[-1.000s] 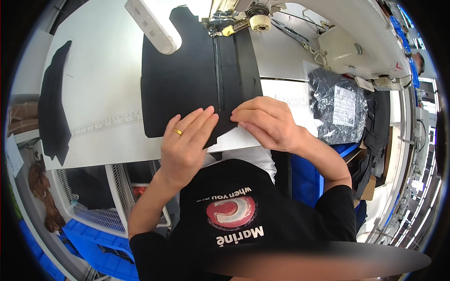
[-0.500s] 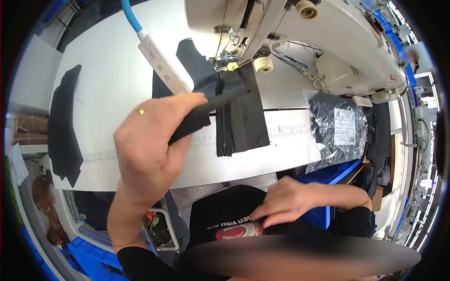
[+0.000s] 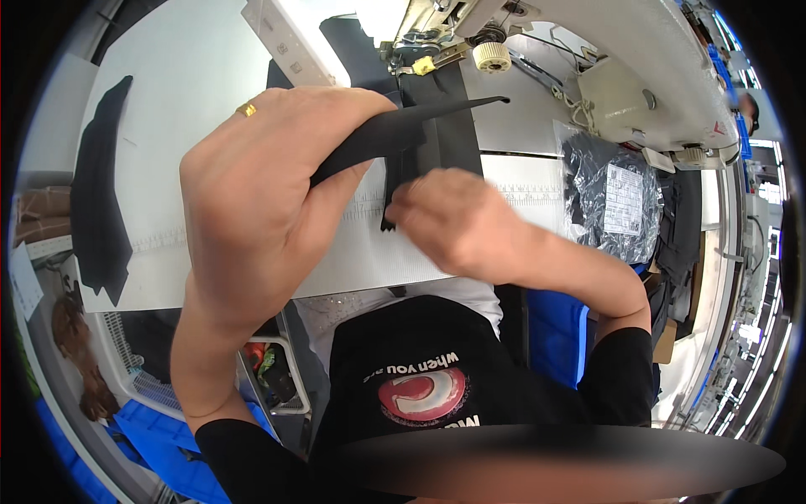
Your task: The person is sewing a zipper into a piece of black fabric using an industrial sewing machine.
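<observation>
My left hand (image 3: 269, 185), wearing a gold ring, grips a raised, folded piece of black fabric (image 3: 395, 130). My right hand (image 3: 441, 218), slightly blurred, has its fingers curled at the lower end of a black zipper strip (image 3: 389, 225); whether it grips the strip is unclear. More black fabric (image 3: 449, 126) lies beneath the needle area of a white sewing machine (image 3: 621, 50), which has a presser foot and yellow tab (image 3: 424, 65). A slim white device with buttons (image 3: 285, 50) stands left of the needle, partly behind my left hand.
A separate black fabric piece (image 3: 101, 185) lies at the worktable's (image 3: 159, 101) left. A plastic bag of dark pieces (image 3: 600, 202) sits right. Below are a white basket (image 3: 134, 353) and blue bins (image 3: 554, 328). Part of another person (image 3: 747, 113) shows at the far right.
A second ago both hands rested on flat fabric; since then my left hand has lifted and folded fabric, exposing the zipper. My right hand has moved from my shirt up to the zipper.
</observation>
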`<state>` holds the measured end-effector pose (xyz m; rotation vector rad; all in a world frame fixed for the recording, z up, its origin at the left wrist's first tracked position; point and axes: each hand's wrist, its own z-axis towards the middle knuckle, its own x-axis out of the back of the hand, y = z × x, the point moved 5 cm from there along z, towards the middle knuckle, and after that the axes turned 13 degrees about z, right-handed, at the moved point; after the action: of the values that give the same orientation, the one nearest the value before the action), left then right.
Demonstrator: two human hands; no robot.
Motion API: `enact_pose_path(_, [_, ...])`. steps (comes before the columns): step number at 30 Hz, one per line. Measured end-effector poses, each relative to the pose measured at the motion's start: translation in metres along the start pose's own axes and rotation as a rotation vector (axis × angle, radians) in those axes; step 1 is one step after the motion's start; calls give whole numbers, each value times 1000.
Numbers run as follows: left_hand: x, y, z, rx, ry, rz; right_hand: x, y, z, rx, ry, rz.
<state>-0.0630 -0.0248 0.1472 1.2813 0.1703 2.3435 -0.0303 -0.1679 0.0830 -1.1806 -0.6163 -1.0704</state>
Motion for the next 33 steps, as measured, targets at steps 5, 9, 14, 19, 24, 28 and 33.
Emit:
enact_pose_path(5, [-2,2,1,-29,-32,48,56,14,-13,-131,357,102])
enact_pose_path(9, [-2,4,3,-42,20,46,34,7,-32,-17,323,-105])
enact_pose_path(14, [-2,2,4,-36,-10,53,-11,9,-45,88,346,-148])
enact_pose_path(19, [-1,1,5,-51,5,65,-21,13,-50,73,301,-108])
enact_pose_path(24, [-2,1,6,-62,-15,66,-24,11,-49,62,256,-90])
enact_pose_path(28, [0,2,9,-68,-19,67,-29,8,-46,72,277,-129])
enact_pose_path(33, [1,2,7,-45,-64,37,-29,4,-42,73,289,-144])
